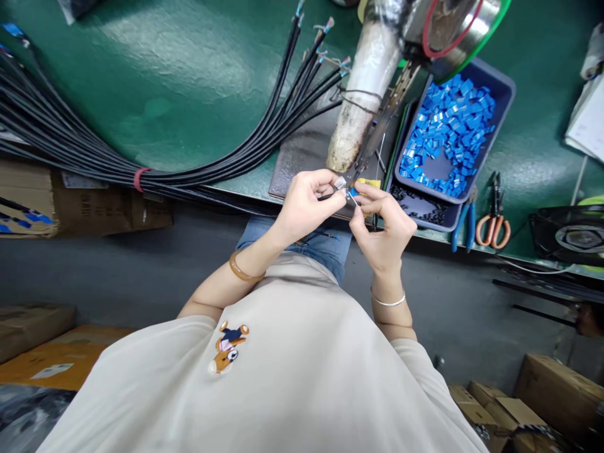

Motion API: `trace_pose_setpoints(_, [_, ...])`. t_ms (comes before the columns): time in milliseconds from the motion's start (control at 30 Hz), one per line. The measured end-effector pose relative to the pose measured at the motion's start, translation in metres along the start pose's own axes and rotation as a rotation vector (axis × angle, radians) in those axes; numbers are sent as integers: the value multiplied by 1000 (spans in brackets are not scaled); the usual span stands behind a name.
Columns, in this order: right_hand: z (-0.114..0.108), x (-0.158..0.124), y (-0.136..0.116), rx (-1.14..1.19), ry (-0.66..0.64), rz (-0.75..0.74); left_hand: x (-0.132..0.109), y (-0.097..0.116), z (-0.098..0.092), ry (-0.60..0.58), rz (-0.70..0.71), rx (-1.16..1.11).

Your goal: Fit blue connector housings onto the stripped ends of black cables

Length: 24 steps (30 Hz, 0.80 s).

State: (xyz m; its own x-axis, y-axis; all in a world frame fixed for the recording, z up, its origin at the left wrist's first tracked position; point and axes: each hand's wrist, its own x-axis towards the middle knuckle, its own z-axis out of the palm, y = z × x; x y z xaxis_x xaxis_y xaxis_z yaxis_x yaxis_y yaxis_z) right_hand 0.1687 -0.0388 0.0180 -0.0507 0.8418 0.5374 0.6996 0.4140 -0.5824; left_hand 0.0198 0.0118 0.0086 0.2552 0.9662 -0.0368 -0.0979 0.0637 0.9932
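Observation:
My left hand is closed in a pinch on the end of a black cable, at the table's front edge. Just right of it, my right hand pinches a thin pale stick-like piece whose far end meets the cable end. A small blue connector lies between the two sets of fingertips, partly hidden by them. Right behind the fingers hangs a white wrapped tube, with a metal bar slanting beside it. A yellow piece shows behind my right fingers.
Black cables, tied with a red band, run along the left. Right of the tube, a grey bin holds many blue connectors, above a tray of small black parts. Blue-handled pliers, orange-handled pliers and a fan lie along the right edge.

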Motion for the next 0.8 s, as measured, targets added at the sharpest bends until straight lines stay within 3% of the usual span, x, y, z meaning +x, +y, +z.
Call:
trace_pose_setpoints(567, [-5, 1, -4, -39, -81, -69, -1, 5, -2, -28, -15, 52])
trace_pose_setpoints(800, [-6, 2, -4, 19, -64, -16, -2, 6, -1, -55, -12, 37])
